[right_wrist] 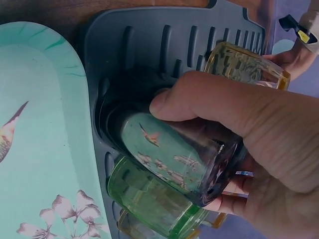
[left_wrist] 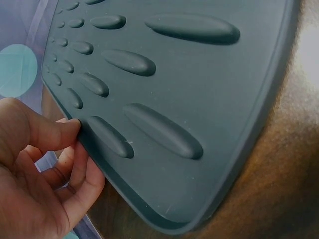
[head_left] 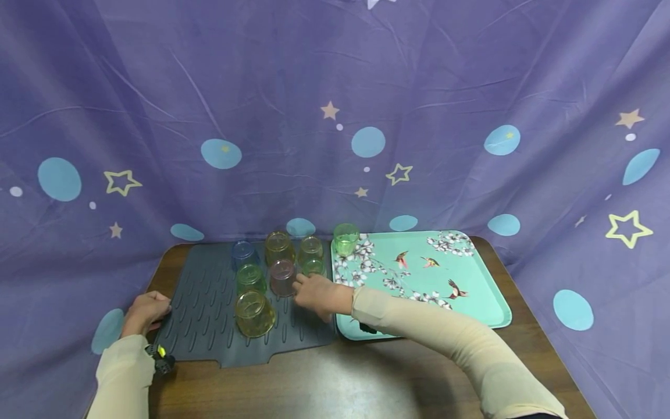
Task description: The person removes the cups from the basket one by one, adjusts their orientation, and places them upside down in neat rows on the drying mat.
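My right hand (head_left: 317, 294) grips a dark, purplish drinking glass (right_wrist: 199, 164), thumb on one side and fingers round the other. In the head view the hand largely hides that glass. A pinkish upturned glass (head_left: 283, 277) stands by the fingertips, and a green glass (right_wrist: 154, 194) lies close along the held one in the right wrist view. My left hand (left_wrist: 55, 169) pinches the left edge of a dark grey ridged drying mat (left_wrist: 174, 84), thumb at the top of the rim and fingers below it.
Several upturned glasses stand on the mat, among them a blue one (head_left: 245, 256) and a large amber one (head_left: 254, 314) near the front. To the right lies a mint tray (head_left: 471, 302) with birds and blossoms, a light green glass (head_left: 346, 240) on its back left corner.
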`<state>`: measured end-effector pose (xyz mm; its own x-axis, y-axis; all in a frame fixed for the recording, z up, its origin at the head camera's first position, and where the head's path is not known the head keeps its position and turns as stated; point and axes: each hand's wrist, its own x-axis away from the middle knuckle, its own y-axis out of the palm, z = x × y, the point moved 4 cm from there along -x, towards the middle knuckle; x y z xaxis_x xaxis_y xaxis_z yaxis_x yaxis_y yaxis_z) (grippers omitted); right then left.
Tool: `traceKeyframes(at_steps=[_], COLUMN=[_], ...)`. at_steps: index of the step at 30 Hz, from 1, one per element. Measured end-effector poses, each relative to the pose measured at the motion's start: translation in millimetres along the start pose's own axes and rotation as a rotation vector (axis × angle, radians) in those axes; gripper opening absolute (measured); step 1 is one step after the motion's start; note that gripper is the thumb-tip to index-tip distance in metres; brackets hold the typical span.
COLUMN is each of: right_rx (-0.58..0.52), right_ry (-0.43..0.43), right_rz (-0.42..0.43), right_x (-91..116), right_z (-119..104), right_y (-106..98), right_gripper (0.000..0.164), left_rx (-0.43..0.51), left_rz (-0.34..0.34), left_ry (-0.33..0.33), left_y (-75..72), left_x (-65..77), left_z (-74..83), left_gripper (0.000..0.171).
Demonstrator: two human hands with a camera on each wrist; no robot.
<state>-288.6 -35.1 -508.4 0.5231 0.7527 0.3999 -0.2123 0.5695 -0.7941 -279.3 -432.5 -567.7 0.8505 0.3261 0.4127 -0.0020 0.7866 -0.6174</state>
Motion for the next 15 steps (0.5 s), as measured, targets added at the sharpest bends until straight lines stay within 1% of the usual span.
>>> traceKeyframes(at_steps=[3, 9, 15], right_rx=[0.002, 0.02, 0.05], right_ry=[0.007, 0.009, 0.01], right_rz=[-0.004, -0.008, -0.019], right_x=[0.2, 1.1, 2.2], right_z=[0.0, -1.8, -3.5], right_y=[0.5, -0.4, -1.7], right_gripper=[0.076, 0.087, 0.09], left_rx=[-0.004, 0.002, -0.015], left_rz=[0.003, -0.006, -0.003], left_ry=[-0.005, -0.009, 0.003], left_y=[0.4, 0.5, -0.4], left_x=[0.8, 0.0, -2.5], left_z=[1.2, 1.1, -0.8], left_gripper=[0.008, 0.009, 0.009])
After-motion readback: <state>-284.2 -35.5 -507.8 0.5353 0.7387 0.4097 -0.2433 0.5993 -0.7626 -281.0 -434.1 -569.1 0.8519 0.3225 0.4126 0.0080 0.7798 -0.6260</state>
